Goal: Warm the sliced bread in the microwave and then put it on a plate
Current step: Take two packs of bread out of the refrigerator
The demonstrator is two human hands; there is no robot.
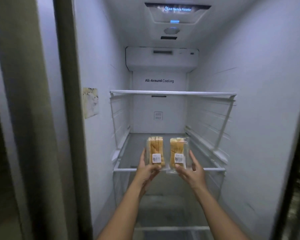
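Both forearms reach into the fridge, left hand [146, 168] and right hand [191, 172] each gripping a bread pack [155, 151] [178, 153] over the shelf [213, 169] edge, long axes running away from the person.

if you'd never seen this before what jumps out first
Two clear packs of sliced bread stand side by side at the front of a glass shelf in an otherwise bare fridge: the left pack gripped by the left hand, the right pack by the right hand. Behind them, the back wall carries the words "All-Around Cooling", and a stained sticker clings to the left inner wall.
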